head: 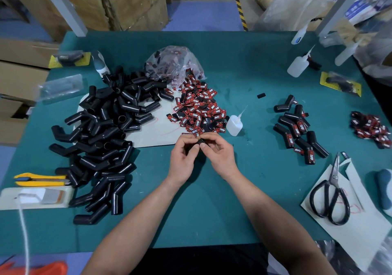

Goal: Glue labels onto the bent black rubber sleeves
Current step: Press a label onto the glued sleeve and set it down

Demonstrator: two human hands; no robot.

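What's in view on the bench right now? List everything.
table: one, green, spans the view
unlabelled sleeves: large pile, black, left
loose labels: heap, red and black, centre
plastic bag: one, clear, behind the loose labels
near bottle: one, translucent white, right of the loose labels
far bottle: one, translucent white, back right
labelled sleeves: small group, black with red labels, right
second label heap: one, red and black, far right
scissors: one pair, black handles, on paper, front right
utility knife: one, yellow, left edge
cardboard boxes: several, brown, behind the table
small black piece: one, between both hands
left hand: pinches the piece
right hand: pinches the piece
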